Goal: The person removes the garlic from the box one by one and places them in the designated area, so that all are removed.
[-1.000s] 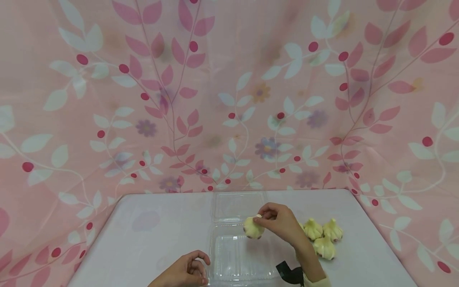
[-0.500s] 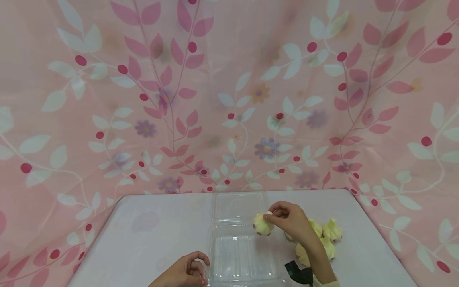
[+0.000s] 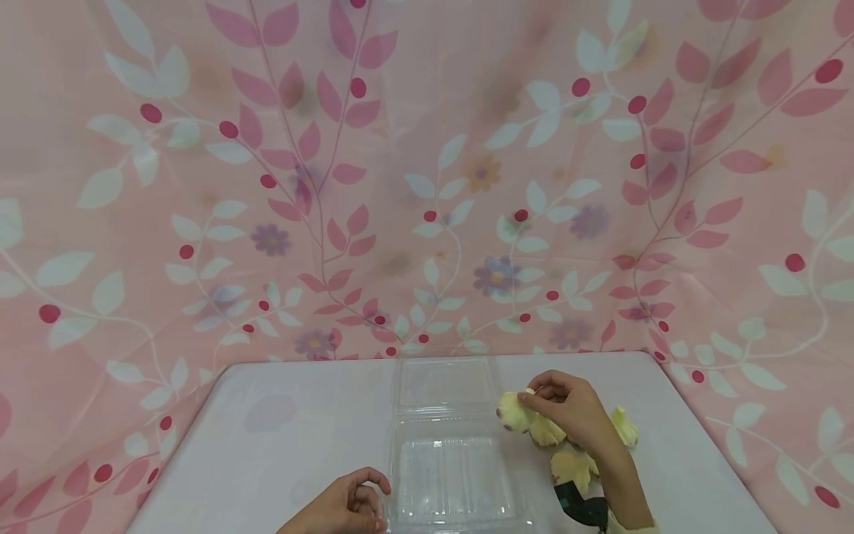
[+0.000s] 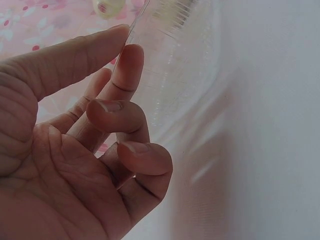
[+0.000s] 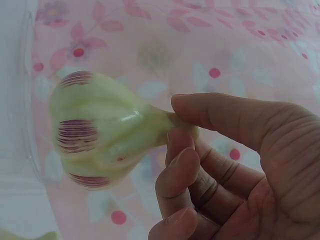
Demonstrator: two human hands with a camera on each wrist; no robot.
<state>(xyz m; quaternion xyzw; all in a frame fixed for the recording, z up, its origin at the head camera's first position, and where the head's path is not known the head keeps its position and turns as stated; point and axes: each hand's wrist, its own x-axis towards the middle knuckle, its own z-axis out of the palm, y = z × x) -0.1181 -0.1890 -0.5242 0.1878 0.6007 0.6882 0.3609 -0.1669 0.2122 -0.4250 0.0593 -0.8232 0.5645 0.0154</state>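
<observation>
My right hand [image 3: 572, 409] pinches a garlic bulb [image 3: 511, 412] by its neck between thumb and forefinger. Purple streaks mark the pale bulb [image 5: 95, 132] in the right wrist view, where it lies sideways with its base pointing left. In the head view it is just right of a transparent plastic clamshell box [image 3: 454, 482], whose lid [image 3: 447, 386] is folded back. At the box's left side, my left hand [image 3: 347, 503] holds the thin edge between thumb and forefinger; its other fingers curl loosely in the left wrist view.
More garlic bulbs lie on the white table [image 3: 287, 437] right of the box: one bulb [image 3: 547, 432] behind the held one, another bulb [image 3: 570, 469] nearer me, a third bulb [image 3: 625, 427] beyond my forearm. A pink floral cloth [image 3: 427, 185] hangs at the back.
My right hand has carried the garlic bulb rightward, from over the box to beside it, and its arm now covers some of the other bulbs. My left hand has stayed put.
</observation>
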